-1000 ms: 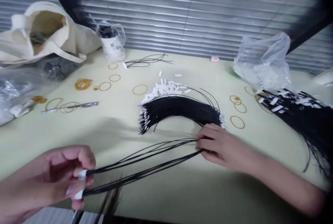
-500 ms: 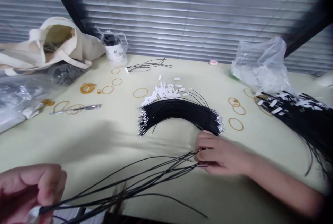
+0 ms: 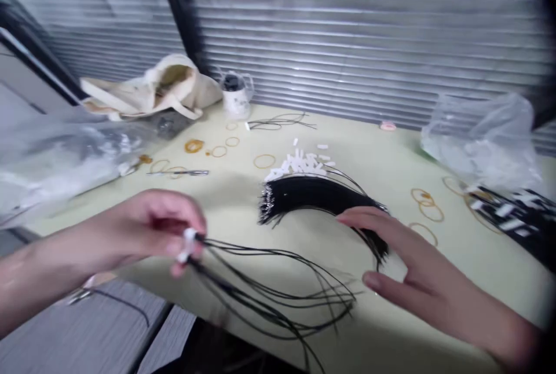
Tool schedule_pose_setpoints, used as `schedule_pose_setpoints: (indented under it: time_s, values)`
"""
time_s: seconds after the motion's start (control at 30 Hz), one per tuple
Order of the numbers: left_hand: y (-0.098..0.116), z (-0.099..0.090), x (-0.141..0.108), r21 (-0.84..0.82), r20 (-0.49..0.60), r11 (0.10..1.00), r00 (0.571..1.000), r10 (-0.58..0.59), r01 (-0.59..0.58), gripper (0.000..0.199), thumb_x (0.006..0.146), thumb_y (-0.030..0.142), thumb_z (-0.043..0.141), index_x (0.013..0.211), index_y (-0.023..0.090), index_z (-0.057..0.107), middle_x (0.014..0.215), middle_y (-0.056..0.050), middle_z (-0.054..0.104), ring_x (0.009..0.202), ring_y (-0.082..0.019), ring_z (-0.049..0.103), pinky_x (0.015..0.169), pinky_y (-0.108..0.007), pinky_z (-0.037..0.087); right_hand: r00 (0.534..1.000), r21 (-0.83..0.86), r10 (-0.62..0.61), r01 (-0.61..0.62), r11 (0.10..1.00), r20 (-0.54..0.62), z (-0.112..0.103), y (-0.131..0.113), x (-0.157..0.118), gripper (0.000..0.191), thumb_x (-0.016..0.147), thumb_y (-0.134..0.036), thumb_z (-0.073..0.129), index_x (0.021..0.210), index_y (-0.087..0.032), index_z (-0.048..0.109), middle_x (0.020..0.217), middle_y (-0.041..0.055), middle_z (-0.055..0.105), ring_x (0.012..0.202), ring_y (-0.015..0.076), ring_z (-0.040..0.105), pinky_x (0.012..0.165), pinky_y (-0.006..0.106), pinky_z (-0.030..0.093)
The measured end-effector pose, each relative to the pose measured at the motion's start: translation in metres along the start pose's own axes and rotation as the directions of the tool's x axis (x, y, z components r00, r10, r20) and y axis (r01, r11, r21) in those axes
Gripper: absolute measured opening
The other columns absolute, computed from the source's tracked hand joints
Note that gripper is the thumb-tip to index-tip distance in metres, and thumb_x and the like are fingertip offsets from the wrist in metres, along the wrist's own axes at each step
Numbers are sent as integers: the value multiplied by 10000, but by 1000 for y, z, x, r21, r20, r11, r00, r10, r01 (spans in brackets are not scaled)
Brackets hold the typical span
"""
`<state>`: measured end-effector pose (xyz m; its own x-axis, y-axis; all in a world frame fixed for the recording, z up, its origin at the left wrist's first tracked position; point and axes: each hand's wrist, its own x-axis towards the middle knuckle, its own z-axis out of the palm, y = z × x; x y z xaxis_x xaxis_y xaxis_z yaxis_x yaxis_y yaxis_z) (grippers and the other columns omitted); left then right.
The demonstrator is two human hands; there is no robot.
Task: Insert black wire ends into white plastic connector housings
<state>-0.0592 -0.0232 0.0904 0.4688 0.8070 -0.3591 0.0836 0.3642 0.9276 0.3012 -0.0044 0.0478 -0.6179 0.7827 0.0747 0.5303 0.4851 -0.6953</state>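
My left hand (image 3: 167,232) pinches a white connector (image 3: 187,245) at the end of a bunch of thin black wires (image 3: 269,296). The wires trail to the right in loose loops above the table's front edge. My right hand (image 3: 408,270) has thumb and fingers apart and holds nothing. It hovers over the right end of a thick curved bundle of black wires (image 3: 310,193) with shiny metal tips; whether the fingers touch it, I cannot tell. Behind the bundle lies a heap of small white connectors (image 3: 302,161).
Rubber bands (image 3: 264,161) and a slim metal tool (image 3: 186,172) lie at left. Plastic bags (image 3: 87,154), a cloth bag (image 3: 152,90) and a cup (image 3: 236,99) stand behind. On the right are another plastic bag (image 3: 482,142) and wires with white connectors (image 3: 512,217).
My right hand has let go of the loose wire ends and opened near the curved bundle. My left hand has come up and right with the connector. The view has swung left.
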Motion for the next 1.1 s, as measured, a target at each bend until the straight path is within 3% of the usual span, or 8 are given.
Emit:
schedule_pose_setpoints:
  time_s: [0.1, 0.3, 0.43, 0.6, 0.73, 0.83, 0.97, 1.1]
  values:
    - [13, 14, 35, -138, 172, 985, 976, 131, -108, 166, 746, 53, 627, 872, 146, 682, 785, -44, 703, 660, -110, 652, 612, -191, 542, 980, 250, 61, -108, 962, 189, 7, -31, 20, 594, 794, -394, 586, 1310, -354, 295, 1305, 70, 412, 1144, 240, 454, 541, 209, 493]
    - [18, 39, 99, -292, 285, 937, 917, 278, -193, 172, 741, 99, 660, 910, 123, 683, 783, -44, 686, 708, -97, 643, 682, -192, 538, 967, 660, 124, -244, 710, 224, 15, -60, 37, 143, 895, -341, 433, 909, -205, 476, 731, -24, 484, 602, 80, 542, 576, 237, 495]
    - [17, 52, 116, -328, 362, 931, 889, 282, -162, 155, 751, 98, 651, 902, 112, 680, 777, -44, 668, 711, -90, 634, 672, -178, 532, 953, 729, 168, -301, 615, 252, 8, -55, 23, 180, 865, -362, 486, 962, -211, 489, 787, -5, 486, 652, 94, 507, 525, 221, 461]
    - [18, 64, 122, -337, 359, 930, 892, 273, -148, 158, 741, 100, 663, 897, 118, 681, 797, -37, 667, 724, -90, 634, 685, -179, 537, 962, 738, 182, -272, 618, 203, 5, -50, 23, 145, 779, -279, 600, 866, -181, 537, 839, 3, 523, 794, 102, 494, 723, 248, 450]
    - [24, 73, 119, -336, 294, 940, 941, 166, -60, 176, 739, 78, 656, 911, 114, 669, 783, -31, 676, 696, -100, 650, 664, -185, 557, 959, 912, 183, -264, 314, 215, 7, -49, 27, 162, 770, -207, 548, 926, -162, 556, 1008, 46, 529, 947, 177, 560, 841, 367, 473]
    - [26, 73, 115, -352, 278, 936, 952, 126, -21, 189, 759, 77, 632, 944, 107, 660, 787, -33, 677, 698, -97, 655, 661, -174, 560, 935, 931, 128, -345, 122, 330, 9, -49, 27, 173, 813, -240, 498, 964, -160, 516, 1038, 57, 529, 840, 195, 632, 742, 377, 516]
    - [26, 65, 115, -382, 308, 918, 923, 233, -105, 190, 758, 87, 637, 941, 131, 666, 802, -26, 676, 730, -93, 652, 671, -166, 548, 887, 876, 26, -460, 146, 461, 11, -49, 26, 210, 852, -353, 455, 978, -187, 426, 747, 16, 597, 453, 99, 565, 423, 216, 454]
    - [25, 53, 118, -34, 330, 936, 881, 340, -349, 95, 782, 142, 622, 856, 122, 678, 773, -39, 670, 713, -95, 636, 683, -174, 518, 835, 723, 168, -540, 430, 524, -6, -50, 9, 277, 864, -432, 444, 955, -173, 484, 531, -45, 463, 365, 29, 376, 347, 126, 278]
